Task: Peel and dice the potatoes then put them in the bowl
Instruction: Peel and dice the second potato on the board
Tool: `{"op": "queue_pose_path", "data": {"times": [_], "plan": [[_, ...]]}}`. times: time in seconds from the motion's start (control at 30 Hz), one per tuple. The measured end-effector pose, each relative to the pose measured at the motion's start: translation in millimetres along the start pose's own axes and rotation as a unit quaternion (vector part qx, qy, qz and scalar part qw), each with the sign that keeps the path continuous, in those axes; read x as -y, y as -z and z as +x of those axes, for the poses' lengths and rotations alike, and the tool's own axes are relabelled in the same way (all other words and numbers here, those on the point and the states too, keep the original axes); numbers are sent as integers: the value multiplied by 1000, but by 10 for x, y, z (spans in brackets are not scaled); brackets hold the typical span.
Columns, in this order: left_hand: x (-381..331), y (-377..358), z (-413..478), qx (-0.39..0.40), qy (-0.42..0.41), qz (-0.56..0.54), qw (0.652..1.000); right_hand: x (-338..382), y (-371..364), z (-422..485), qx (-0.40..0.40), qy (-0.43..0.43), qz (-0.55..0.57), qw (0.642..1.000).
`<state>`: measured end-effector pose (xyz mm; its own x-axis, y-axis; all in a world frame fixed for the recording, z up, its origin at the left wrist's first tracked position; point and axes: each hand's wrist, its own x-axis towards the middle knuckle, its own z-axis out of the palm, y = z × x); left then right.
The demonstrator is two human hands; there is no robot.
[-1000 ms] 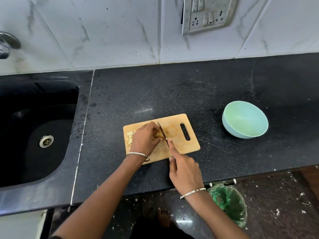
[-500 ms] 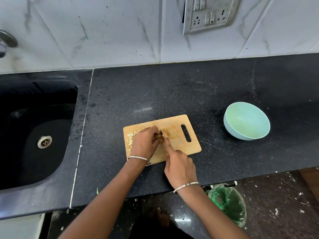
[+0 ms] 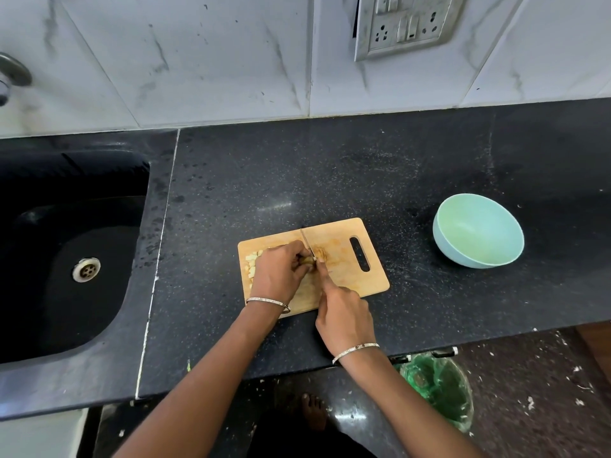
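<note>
Now: diced pieces (image 3: 252, 264) lie at the left end of the cutting board (image 3: 344, 239), just beside my left hand (image 3: 279, 276), whose curled fingertips pin the potato chunk (image 3: 320, 254) mid-board. The knife (image 3: 307, 242) blade meets it just right of those fingertips. My right hand (image 3: 344, 317) grips the handle, forefinger along the spine; the bowl (image 3: 477, 231) sits well apart, rightward.

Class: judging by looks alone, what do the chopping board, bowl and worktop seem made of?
Chopping board: likely wood or bamboo, matt tan, faint grain. Bowl: probably plastic, smooth, pale green, dull sheen. Worktop: seemingly polished granite, black with pale speckles, reflecting light.
</note>
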<state>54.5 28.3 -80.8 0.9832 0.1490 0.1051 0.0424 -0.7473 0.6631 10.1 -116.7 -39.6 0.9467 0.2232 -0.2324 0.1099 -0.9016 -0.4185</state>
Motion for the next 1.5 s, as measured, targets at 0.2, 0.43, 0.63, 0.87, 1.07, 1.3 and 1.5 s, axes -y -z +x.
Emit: {"op": "queue_pose_path", "data": {"times": [0.2, 0.43, 0.63, 0.87, 1.07, 1.3, 1.5], "plan": [[-7, 21, -6, 1, -16, 36, 999, -121, -61, -185, -1, -1, 9, 1000], [-122, 209, 92, 95, -146, 201, 964, -98, -65, -224, -6, 0, -15, 1000], [-230, 321, 297, 204, -175, 251, 930, -109, -48, -218, 7, -1, -14, 1000], [-291, 333, 355, 219, -144, 237, 935, -225, 1, -407, 14, 17, -15, 1000], [-191, 289, 304, 191, -133, 179, 956, -535, 168, -720, -7, 40, 39, 998], [-46, 180, 73, 80, -54, 87, 992, -412, 234, -464, -47, 67, 57, 995], [13, 24, -89, -16, -22, 60, 998, -234, 120, -269, -36, 70, 50, 996]]}}
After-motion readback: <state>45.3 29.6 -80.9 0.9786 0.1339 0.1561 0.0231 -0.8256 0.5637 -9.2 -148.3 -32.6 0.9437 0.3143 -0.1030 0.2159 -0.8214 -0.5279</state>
